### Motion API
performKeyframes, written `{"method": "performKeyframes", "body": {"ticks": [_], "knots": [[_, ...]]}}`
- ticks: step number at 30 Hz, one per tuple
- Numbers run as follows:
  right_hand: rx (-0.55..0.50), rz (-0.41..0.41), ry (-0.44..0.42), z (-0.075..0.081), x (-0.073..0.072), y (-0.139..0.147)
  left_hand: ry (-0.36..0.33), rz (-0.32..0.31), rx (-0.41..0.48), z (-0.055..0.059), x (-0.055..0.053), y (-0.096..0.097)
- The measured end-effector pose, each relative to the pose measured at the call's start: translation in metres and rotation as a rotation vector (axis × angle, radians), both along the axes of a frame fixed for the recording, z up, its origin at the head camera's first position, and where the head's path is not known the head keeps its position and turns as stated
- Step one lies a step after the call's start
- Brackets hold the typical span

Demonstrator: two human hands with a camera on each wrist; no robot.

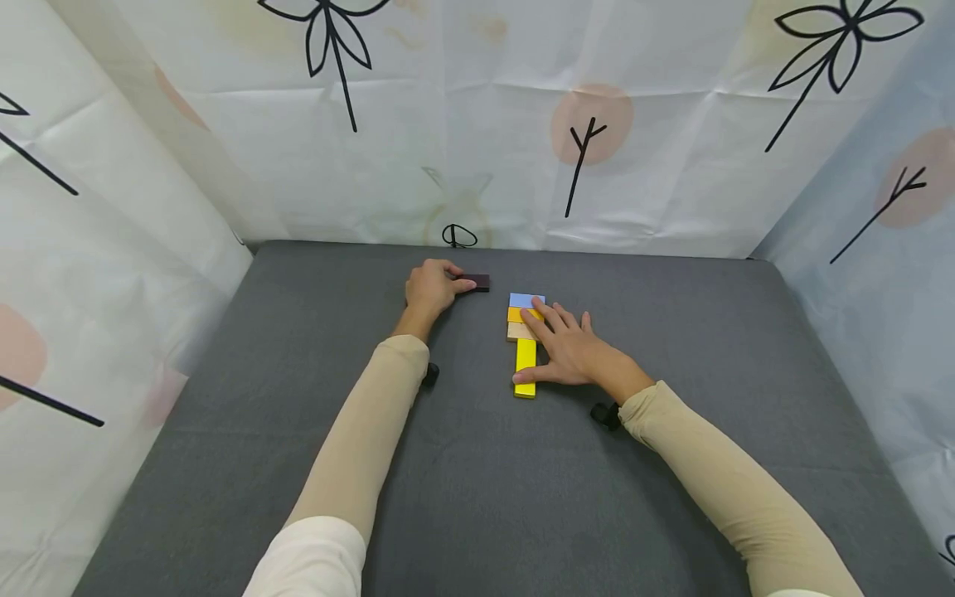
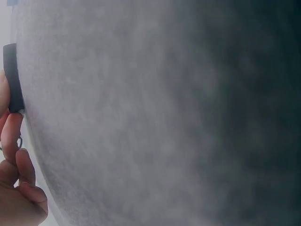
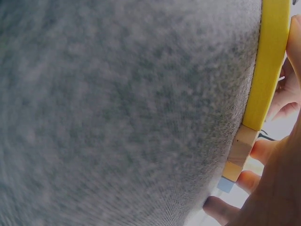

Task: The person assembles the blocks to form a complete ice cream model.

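Note:
Toward the far edge of the table, my left hand pinches a dark brown block between thumb and fingers. In the left wrist view the dark block shows at the left border. To its right a blue block, an orange block and a light wooden block lie against one another. A long yellow block runs from the wooden one toward me. My right hand spreads over these blocks, thumb at the yellow one and fingertips at the upper ones, partly covering them.
A grey cloth covers the table. White patterned curtains stand behind it and on both sides. A black wrist camera sits by the right wrist, and another by the left.

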State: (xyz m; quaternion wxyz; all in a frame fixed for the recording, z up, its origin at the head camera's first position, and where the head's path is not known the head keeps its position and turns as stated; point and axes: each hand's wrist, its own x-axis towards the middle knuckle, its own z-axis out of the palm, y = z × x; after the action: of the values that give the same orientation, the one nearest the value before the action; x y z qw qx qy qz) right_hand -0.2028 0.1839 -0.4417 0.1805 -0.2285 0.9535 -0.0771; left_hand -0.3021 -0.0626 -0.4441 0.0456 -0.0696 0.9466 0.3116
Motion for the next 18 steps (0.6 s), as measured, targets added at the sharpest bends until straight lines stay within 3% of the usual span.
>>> {"method": "performKeyframes", "body": {"ticks": [18], "knots": [[-0.009, -0.002, 0.016, 0.004, 0.002, 0.0, -0.024, -0.007, 0.008, 0.003, 0.002, 0.023]]}}
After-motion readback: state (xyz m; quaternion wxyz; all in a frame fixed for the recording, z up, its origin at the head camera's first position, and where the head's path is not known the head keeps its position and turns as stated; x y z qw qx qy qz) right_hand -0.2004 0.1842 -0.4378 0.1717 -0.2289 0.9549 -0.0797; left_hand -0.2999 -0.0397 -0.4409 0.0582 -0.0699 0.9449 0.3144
